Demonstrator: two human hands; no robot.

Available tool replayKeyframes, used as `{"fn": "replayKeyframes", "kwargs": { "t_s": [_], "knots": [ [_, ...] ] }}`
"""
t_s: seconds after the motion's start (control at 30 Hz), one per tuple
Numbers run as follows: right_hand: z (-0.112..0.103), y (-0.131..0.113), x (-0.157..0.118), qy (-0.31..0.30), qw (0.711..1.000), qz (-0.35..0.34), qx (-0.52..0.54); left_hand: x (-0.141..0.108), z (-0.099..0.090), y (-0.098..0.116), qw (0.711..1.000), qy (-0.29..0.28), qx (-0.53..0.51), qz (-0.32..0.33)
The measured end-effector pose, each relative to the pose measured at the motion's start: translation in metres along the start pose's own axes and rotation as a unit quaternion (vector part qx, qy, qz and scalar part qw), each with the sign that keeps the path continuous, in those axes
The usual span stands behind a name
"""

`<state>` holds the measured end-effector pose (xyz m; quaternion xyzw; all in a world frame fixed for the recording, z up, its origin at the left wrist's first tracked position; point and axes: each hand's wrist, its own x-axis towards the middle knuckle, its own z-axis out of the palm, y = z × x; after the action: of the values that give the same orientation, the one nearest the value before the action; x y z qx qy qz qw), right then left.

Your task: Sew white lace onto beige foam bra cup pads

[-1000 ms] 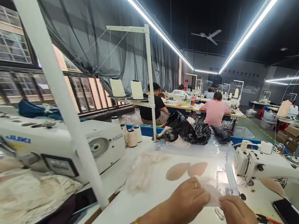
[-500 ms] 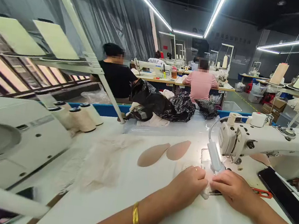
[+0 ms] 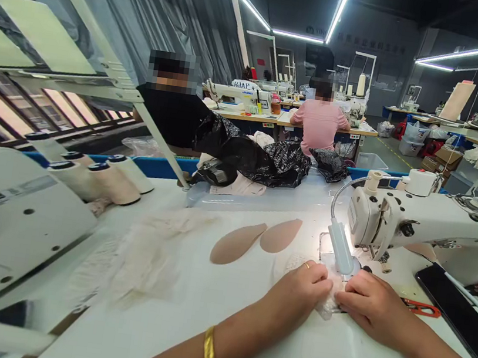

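My left hand (image 3: 304, 290) is closed on a sheer pale lace piece (image 3: 329, 303), its fingers pinched near the sewing machine's needle area. Close beside it on the right, my right hand (image 3: 374, 308) is closed too, fingertips at the lace's right edge. The white sewing machine (image 3: 433, 221) stands just behind my hands, and its grey lamp (image 3: 341, 250) shines on the spot. Two beige teardrop pads, one on the left (image 3: 236, 242) and one on the right (image 3: 281, 236), lie on the white table to the left of my hands.
Sheer cream fabric (image 3: 150, 258) lies further left, near thread cones (image 3: 114, 184). A black phone (image 3: 458, 313) and orange snips (image 3: 423, 308) are at the right. Behind the table is black plastic (image 3: 259, 158). Two people sit beyond, one in pink (image 3: 320, 125).
The view has shifted slightly, so the table things on the left appear further left. More of the lace shows around my left hand. Both hands stay almost in place.
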<state>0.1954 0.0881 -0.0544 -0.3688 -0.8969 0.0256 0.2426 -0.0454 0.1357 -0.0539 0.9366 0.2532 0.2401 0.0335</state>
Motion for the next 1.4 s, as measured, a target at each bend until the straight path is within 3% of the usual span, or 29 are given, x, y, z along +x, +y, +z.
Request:
{"fn": "replayKeyframes", "kwargs": {
  "t_s": [0.2,0.33,0.57,0.9,1.2,1.4],
  "knots": [
    [0.009,0.004,0.001,0.028,0.999,0.007,-0.030,0.002,0.007,0.000,0.998,0.037,0.027,0.050],
    [0.007,0.007,0.001,0.046,0.998,0.018,-0.030,0.004,0.006,0.000,0.998,0.046,0.028,0.041],
    [0.002,0.000,0.000,-0.022,0.999,0.018,0.040,0.004,0.007,0.001,0.998,0.040,0.051,0.016],
    [0.011,0.006,0.003,0.037,0.999,0.030,0.000,0.007,0.010,0.001,0.994,0.068,0.081,0.029],
    [0.006,0.000,0.004,0.050,0.999,0.013,0.018,0.006,0.003,-0.001,0.998,0.022,0.028,0.061],
    [0.006,0.002,0.003,0.051,0.999,0.008,0.010,0.011,0.006,-0.013,0.996,0.029,-0.028,0.079]
  ]
}}
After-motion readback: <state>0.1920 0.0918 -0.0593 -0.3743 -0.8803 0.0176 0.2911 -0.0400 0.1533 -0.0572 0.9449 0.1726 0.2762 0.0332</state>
